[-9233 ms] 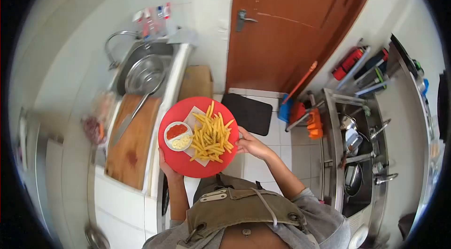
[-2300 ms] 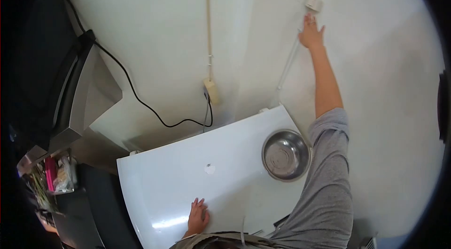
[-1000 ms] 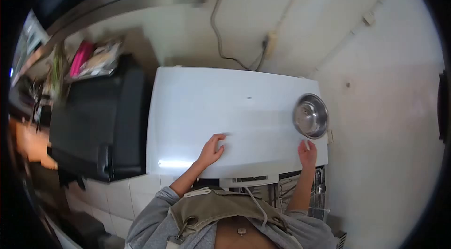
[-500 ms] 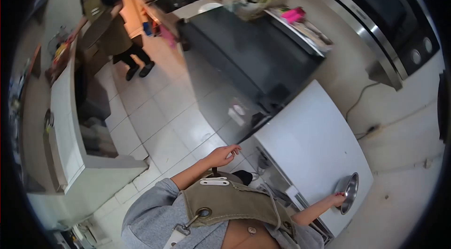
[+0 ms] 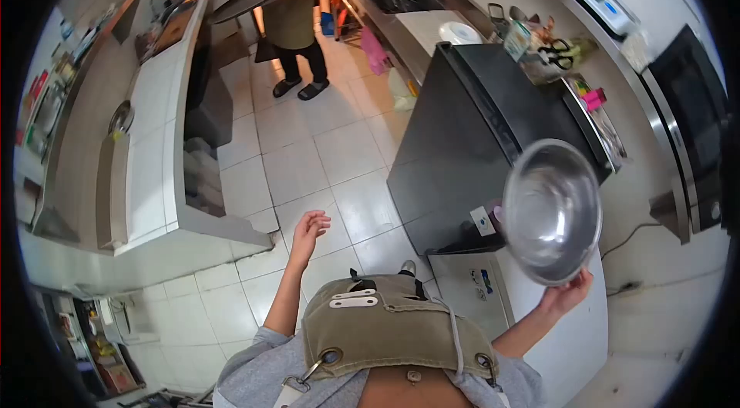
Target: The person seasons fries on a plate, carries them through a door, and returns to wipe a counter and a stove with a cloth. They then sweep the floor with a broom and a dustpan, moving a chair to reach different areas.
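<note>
- Our right fingers (image 5: 584,278) pinch the bowl (image 5: 551,211) by its rim.
- Our left fingers (image 5: 317,217) hang loosely spread above the floor (image 5: 301,157).
- Beyond our right fingers: the fridge (image 5: 455,150).

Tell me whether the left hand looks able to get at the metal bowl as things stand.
Probably yes: the left hand looks empty, and nothing appears to block its way to the metal bowl. The right hand covers only a small part of the rim, though the left must reach across.

Grey sleeves (image 5: 258,368), olive apron (image 5: 401,335), metal eyelets (image 5: 331,356).
</note>
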A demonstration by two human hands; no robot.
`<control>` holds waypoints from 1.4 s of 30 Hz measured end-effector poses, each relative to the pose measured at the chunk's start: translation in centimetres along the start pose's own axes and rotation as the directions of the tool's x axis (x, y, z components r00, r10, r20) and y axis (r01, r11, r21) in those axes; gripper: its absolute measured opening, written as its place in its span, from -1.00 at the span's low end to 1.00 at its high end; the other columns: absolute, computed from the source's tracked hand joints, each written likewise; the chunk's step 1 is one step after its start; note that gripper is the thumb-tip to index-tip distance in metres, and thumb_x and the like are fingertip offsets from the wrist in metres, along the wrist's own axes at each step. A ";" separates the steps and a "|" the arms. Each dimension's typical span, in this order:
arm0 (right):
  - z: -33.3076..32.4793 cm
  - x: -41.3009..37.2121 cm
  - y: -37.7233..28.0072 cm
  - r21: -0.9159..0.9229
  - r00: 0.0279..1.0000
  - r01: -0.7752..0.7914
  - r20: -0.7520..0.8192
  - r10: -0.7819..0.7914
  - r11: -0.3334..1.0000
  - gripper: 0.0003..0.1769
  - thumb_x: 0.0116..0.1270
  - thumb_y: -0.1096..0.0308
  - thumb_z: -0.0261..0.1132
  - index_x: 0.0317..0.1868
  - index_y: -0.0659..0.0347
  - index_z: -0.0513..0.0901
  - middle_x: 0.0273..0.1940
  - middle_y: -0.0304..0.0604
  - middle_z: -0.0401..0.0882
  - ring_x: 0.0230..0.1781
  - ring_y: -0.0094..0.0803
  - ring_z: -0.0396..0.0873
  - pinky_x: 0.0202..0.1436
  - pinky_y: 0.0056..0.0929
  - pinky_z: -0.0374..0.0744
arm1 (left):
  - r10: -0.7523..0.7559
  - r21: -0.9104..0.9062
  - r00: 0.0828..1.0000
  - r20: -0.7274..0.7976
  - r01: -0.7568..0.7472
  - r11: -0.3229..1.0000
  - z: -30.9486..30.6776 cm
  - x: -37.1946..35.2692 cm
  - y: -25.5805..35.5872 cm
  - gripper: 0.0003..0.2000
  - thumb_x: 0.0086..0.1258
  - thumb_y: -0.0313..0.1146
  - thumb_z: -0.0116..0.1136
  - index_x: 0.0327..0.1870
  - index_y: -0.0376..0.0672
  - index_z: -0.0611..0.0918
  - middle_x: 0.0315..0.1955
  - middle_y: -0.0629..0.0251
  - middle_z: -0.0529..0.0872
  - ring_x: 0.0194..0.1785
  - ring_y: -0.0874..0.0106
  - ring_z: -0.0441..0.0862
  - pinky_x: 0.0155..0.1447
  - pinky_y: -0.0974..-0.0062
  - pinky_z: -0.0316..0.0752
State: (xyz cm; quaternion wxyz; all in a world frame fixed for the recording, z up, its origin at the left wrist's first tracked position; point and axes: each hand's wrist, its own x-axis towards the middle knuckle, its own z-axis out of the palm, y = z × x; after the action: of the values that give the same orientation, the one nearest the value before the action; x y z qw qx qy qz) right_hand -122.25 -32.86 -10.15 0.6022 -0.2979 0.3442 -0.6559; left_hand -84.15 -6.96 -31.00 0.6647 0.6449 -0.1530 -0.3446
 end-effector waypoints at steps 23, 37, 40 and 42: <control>14.0 -1.5 24.1 -0.751 0.184 -0.402 0.494 0.850 0.524 -0.88 0.24 0.36 0.05 -0.25 0.15 0.45 -0.39 -0.40 0.45 -0.45 -0.65 0.38 -0.34 -0.66 0.36 | -0.200 -0.479 0.935 -0.294 0.037 0.877 1.9 -5.8 2.9 -0.88 0.38 -0.28 -0.05 -0.27 -0.11 0.43 -0.39 0.46 0.50 -0.33 0.61 0.44 -0.21 0.53 0.40; 9.6 5.2 26.2 -0.797 0.300 -0.252 0.476 0.827 0.550 -0.86 0.26 0.33 0.23 -0.42 0.18 0.54 -0.46 -0.39 0.48 -0.46 -0.68 0.39 -0.35 -0.69 0.36 | -0.133 -0.574 0.813 -0.567 -0.275 0.771 7.7 -1.4 2.9 -0.96 0.35 -0.41 0.00 -0.30 -0.14 0.46 -0.14 0.34 0.51 -0.05 0.52 0.44 0.01 0.37 0.40; 10.1 5.7 28.7 -0.843 0.294 -0.272 0.387 0.874 0.464 -0.85 0.30 0.33 0.16 -0.34 0.22 0.58 -0.42 -0.35 0.52 -0.44 -0.67 0.40 -0.33 -0.68 0.39 | -0.134 -0.646 0.847 -0.514 -0.279 0.711 4.7 0.8 2.7 -0.96 0.36 -0.40 -0.02 -0.32 -0.11 0.44 -0.29 0.42 0.52 -0.13 0.57 0.45 -0.07 0.44 0.43; 11.5 5.7 30.5 -0.858 0.289 -0.301 0.335 0.897 0.417 -0.79 0.33 0.36 0.05 -0.20 0.24 0.60 -0.37 -0.32 0.53 -0.41 -0.64 0.42 -0.31 -0.67 0.41 | -0.157 -0.655 0.841 -0.517 -0.271 0.706 3.3 2.8 3.3 -0.96 0.36 -0.39 -0.02 -0.32 -0.10 0.44 -0.30 0.42 0.52 -0.13 0.58 0.45 -0.07 0.45 0.43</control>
State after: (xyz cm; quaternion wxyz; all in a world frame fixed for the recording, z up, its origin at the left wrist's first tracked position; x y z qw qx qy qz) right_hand -95.70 -40.76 -28.29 0.7515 -0.5640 0.3414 0.0218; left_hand -83.42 -11.55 -28.10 0.8855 0.4050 0.1623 -0.1598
